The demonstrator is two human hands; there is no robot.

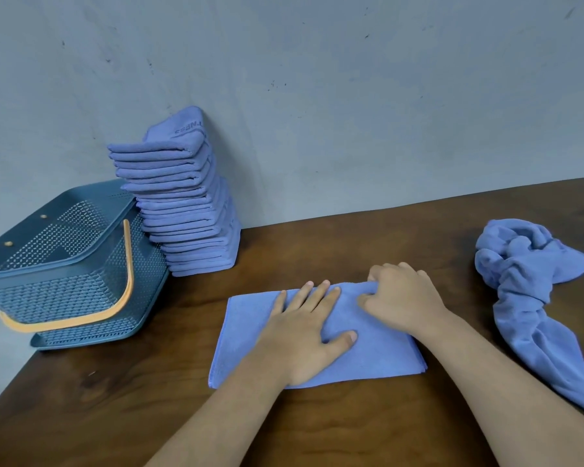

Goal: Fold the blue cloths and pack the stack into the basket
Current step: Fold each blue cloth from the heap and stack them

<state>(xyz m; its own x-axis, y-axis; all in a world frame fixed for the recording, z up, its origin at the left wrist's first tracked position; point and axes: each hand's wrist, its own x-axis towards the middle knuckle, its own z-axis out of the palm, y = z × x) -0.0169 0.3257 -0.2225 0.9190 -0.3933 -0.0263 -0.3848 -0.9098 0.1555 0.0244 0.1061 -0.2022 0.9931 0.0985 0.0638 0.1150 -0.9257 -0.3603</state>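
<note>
A blue cloth (381,352) lies folded into a rectangle on the brown table (149,382) in front of me. My left hand (304,332) presses flat on its left half with straight fingers. My right hand (402,298) grips the cloth's far edge, fingers curled into the fabric. A tall leaning stack of folded blue cloths (186,203) stands against the wall at the back left. Beside it on the left sits the blue-grey mesh basket (58,274) with an orange handle (115,298); nothing shows inside it.
A heap of crumpled, unfolded blue cloths (533,291) lies at the right and trails toward the table's right edge. A grey wall (351,96) runs along the table's far side. The table's left edge slants down to the lower left.
</note>
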